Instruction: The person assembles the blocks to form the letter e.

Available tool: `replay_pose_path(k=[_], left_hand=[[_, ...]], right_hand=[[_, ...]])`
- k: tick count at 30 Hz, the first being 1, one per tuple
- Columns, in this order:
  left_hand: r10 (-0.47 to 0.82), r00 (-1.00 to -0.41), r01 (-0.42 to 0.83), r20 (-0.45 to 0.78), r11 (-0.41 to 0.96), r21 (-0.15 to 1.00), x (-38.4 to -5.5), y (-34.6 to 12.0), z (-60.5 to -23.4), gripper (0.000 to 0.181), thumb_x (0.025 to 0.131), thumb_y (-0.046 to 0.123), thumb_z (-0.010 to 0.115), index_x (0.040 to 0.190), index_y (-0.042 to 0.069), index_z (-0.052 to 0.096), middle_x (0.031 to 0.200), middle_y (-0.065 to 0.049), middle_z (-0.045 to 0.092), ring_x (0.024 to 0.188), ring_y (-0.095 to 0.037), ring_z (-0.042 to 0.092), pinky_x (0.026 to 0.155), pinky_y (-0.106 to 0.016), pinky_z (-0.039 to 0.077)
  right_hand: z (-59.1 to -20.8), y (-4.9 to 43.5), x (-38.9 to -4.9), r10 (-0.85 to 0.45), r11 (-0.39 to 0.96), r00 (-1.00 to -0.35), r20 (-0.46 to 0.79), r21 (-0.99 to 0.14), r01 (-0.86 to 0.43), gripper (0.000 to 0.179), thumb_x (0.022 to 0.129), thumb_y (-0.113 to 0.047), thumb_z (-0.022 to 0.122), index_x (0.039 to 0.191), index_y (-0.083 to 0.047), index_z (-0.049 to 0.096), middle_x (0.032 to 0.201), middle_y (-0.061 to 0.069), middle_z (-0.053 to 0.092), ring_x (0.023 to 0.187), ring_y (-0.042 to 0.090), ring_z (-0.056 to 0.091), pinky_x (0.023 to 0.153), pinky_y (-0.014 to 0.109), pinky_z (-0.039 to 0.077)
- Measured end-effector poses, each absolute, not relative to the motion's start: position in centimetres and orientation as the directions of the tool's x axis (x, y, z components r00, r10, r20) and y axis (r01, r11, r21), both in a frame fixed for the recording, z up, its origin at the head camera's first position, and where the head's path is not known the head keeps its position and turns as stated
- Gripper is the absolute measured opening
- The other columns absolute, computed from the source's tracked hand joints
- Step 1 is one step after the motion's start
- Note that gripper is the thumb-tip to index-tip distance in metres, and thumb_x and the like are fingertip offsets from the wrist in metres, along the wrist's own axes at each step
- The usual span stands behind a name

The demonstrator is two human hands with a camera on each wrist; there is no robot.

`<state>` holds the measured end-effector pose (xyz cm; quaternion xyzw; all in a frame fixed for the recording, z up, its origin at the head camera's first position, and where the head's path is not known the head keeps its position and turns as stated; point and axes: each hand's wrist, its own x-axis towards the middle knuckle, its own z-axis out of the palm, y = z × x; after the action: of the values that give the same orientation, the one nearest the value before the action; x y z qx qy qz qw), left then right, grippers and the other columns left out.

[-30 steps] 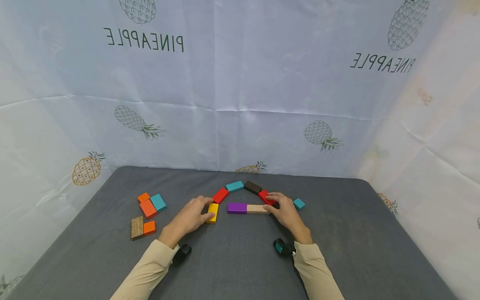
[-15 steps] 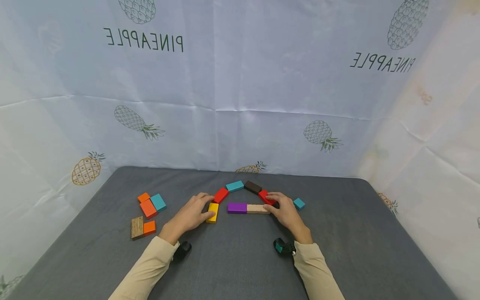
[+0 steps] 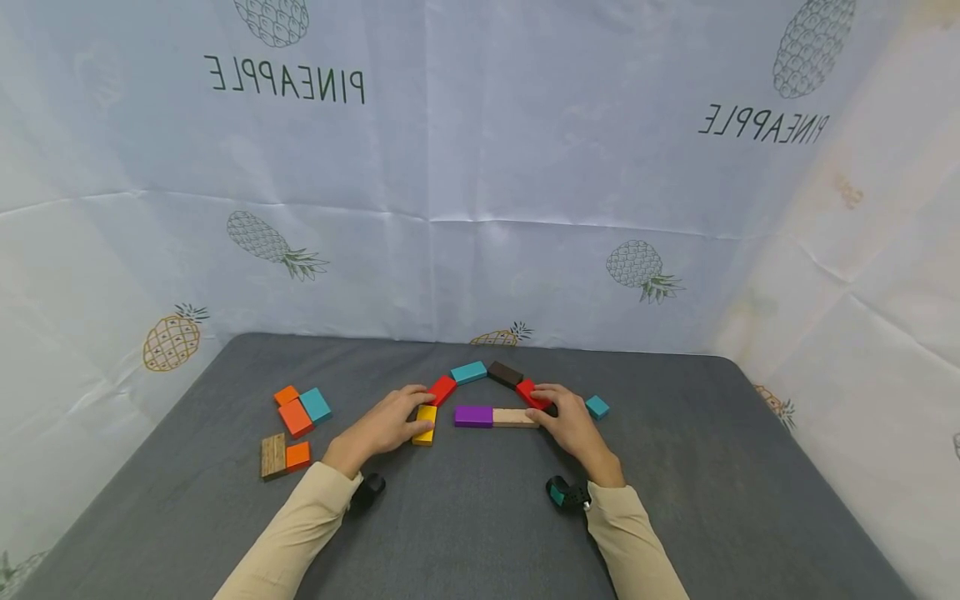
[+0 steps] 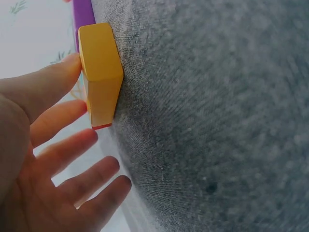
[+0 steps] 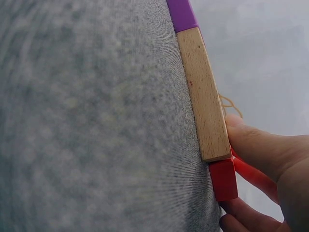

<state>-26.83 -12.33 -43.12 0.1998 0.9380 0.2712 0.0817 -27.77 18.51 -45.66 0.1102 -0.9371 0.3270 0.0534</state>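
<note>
In the head view, my left hand (image 3: 384,423) lies over the left end of an arc of blocks. Its thumb touches the top of a yellow block (image 4: 100,53), and its index finger reaches the left red block (image 3: 443,389); the other fingers are loosely spread. My right hand (image 3: 568,423) is at the arc's right end. There the thumb rests on the right end of a light wooden block (image 5: 203,92), while the index finger lies over another red block (image 5: 223,181), partly hidden. A purple block (image 3: 473,417) adjoins the wooden one end to end.
A blue block (image 3: 468,372) and a dark brown block (image 3: 506,374) form the arc's top. One small blue block (image 3: 597,407) sits right of my right hand. Several orange, blue and brown-grained blocks (image 3: 273,456) lie at the left on the grey tabletop (image 3: 465,533).
My left hand has shifted slightly to the right, its index finger coming over to the left red block. The right hand and the blocks look the same.
</note>
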Motion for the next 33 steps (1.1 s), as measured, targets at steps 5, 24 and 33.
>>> replay_pose_path(k=[5,24,33], left_hand=[[0.420,-0.906,0.328,-0.051,0.774,0.542,-26.9,-12.4,-43.2,0.049,0.097,0.021,0.064,0.142,0.003,0.053,0.152,-0.020,0.042,0.138,-0.042,0.041,0.113,-0.059,0.035],[0.409,-0.910,0.309,-0.065,0.776,0.550,-27.0,-12.3,-43.3,0.049,0.097,0.021,0.065,0.142,0.004,0.053,0.152,-0.020,0.042,0.139,-0.042,0.040,0.114,-0.059,0.034],[0.405,-0.912,0.303,-0.070,0.779,0.549,-27.0,-12.3,-43.3,0.050,0.097,0.022,0.064,0.143,0.004,0.052,0.153,-0.019,0.041,0.139,-0.042,0.039,0.114,-0.059,0.034]], right_hand=[[-45.7,18.5,-27.8,-0.176,0.768,-0.966,0.189,-0.588,-0.255,0.039,0.090,-0.018,0.073,0.124,0.002,0.068,0.138,0.018,0.059,0.131,0.040,0.051,0.107,0.058,0.042],[-44.5,21.3,-27.8,-0.253,0.753,-0.951,0.181,-0.580,-0.310,0.039,0.088,-0.016,0.075,0.123,0.000,0.068,0.129,0.020,0.064,0.125,0.040,0.056,0.104,0.058,0.045],[-44.0,23.0,-27.7,-0.249,0.777,-0.957,0.149,-0.560,-0.289,0.038,0.086,-0.012,0.076,0.122,-0.002,0.069,0.129,0.020,0.064,0.125,0.042,0.055,0.104,0.059,0.044]])
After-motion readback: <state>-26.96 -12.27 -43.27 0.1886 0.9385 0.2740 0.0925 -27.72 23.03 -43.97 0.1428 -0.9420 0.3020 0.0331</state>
